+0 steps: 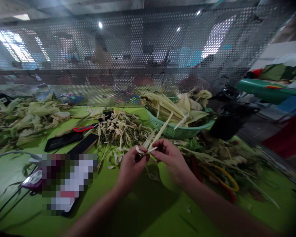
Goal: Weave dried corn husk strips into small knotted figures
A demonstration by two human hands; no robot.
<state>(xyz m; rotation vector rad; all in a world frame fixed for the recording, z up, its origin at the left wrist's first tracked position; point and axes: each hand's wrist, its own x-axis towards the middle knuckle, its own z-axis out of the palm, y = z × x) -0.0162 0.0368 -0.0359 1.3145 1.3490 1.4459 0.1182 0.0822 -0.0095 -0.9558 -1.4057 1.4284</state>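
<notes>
Both of my hands meet above the green table (98,200), working on pale strips of corn husk (162,129). My left hand (133,166) is closed, its thumb and fingers pinching the lower end of the strips, where a whitish piece curls up. Against the same end, my right hand (171,159) pinches with thumb and forefinger. The longest strip slants up and right toward a green basket (180,131) of dried husks (167,105). Just behind my hands lies a heap of small twisted husk pieces (120,128).
At left are a pile of loose husks (34,113), a red-handled tool (85,127), dark phones (61,141) and a purple device (34,179) with cables. Right of my hands lie plant scraps (219,158) and yellow-handled pliers or scissors (229,179). A perforated metal screen (128,49) stands behind.
</notes>
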